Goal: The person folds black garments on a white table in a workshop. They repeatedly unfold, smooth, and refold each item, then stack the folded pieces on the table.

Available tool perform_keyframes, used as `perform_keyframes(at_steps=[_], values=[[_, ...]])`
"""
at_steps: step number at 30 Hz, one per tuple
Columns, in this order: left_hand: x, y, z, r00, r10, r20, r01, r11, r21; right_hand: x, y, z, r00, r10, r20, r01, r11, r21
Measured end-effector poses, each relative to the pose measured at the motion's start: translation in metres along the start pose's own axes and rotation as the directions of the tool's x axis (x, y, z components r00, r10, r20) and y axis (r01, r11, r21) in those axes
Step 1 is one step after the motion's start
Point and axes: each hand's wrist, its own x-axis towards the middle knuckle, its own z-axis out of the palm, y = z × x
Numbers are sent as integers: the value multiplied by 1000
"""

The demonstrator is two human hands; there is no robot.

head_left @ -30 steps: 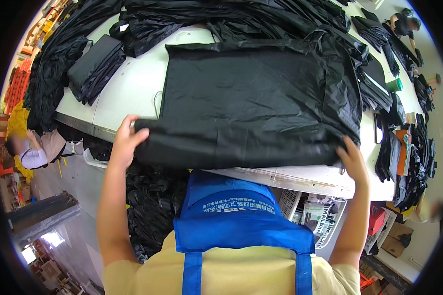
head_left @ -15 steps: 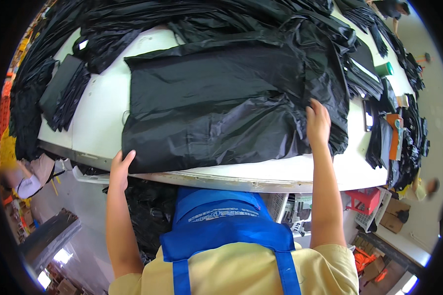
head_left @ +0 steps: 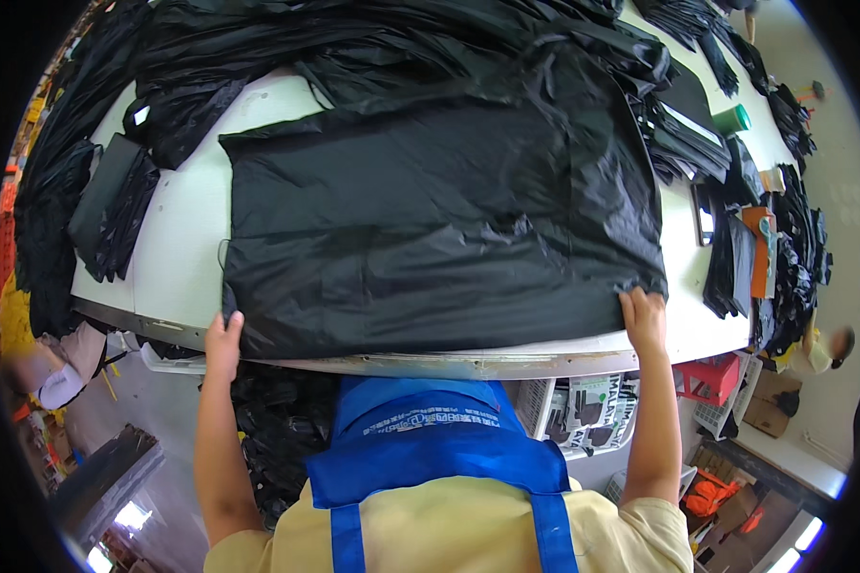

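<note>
Pinching the near-left corner of a rectangular, glossy black, plastic-like sheet (head_left: 420,277) — spread over the smooth white surface (head_left: 183,239) — the left hand (head_left: 223,348) keeps its grip; the right hand (head_left: 646,319), formerly farther up the sheet, now pinches its near-right corner.

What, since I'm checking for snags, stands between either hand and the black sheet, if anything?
Nothing visible: the left hand pinches the black sheet at one near corner; the right hand touches it by the other.
</note>
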Motion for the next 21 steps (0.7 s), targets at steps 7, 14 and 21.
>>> perform_keyframes(at_steps=[7,14,21], values=[[18,-12,-38,995,-54,83,29,962,273,27,-41,-20,896,117,429,-230,948,221],[97,156,46,427,891,158,-903,411,121,191,-146,-10,906,-395,-152,409,909,77],[191,140,63,595,797,-104,-606,530,593,289,-37,15,924,-47,-380,117,980,161]])
